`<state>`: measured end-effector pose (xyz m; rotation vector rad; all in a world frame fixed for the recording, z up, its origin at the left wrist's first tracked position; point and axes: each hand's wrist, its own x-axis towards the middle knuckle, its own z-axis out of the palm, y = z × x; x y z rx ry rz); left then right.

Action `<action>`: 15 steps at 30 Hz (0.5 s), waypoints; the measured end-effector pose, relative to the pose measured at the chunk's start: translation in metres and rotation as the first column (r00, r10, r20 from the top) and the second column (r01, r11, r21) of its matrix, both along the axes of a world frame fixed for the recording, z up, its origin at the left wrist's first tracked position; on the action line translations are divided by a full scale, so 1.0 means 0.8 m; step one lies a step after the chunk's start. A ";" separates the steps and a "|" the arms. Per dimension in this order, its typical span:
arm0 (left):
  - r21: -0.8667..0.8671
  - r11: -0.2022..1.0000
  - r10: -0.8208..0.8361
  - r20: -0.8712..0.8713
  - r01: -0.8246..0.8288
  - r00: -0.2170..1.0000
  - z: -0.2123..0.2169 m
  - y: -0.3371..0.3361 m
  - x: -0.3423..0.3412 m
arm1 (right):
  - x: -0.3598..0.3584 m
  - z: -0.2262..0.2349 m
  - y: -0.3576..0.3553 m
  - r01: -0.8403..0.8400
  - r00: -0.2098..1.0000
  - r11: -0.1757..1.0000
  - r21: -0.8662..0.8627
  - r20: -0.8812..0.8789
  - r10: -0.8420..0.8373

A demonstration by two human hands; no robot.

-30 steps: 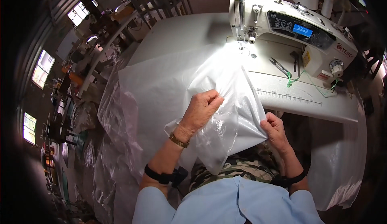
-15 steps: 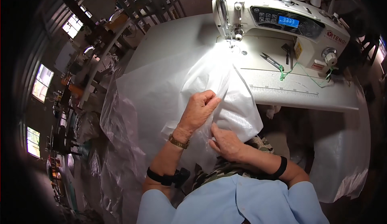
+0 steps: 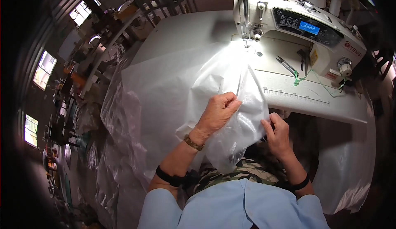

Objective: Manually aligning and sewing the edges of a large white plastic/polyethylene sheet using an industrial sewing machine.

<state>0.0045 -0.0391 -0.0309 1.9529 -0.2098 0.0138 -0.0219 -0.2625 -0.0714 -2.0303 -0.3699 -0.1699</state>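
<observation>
White sewing table [image 3: 313, 101]: clear plastic sheet [image 3: 173, 89] pinched by left hand [image 3: 216, 113] fingers, edge gripped by right hand [image 3: 278, 134]; sewing machine [image 3: 297, 27], snips [image 3: 285, 64] behind.

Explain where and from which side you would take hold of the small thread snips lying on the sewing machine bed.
Grip the thread snips at the handle end nearest the green thread, coming from above on the person's right. They lie flat and diagonal on the white machine bed, clear of the translucent sheet, and the right hand is nearer.
</observation>
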 end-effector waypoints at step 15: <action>0.027 1.000 -0.014 0.065 0.012 0.998 -0.002 0.003 -0.007 | -0.003 0.044 0.059 -0.479 0.865 0.878 -0.016 0.158 0.475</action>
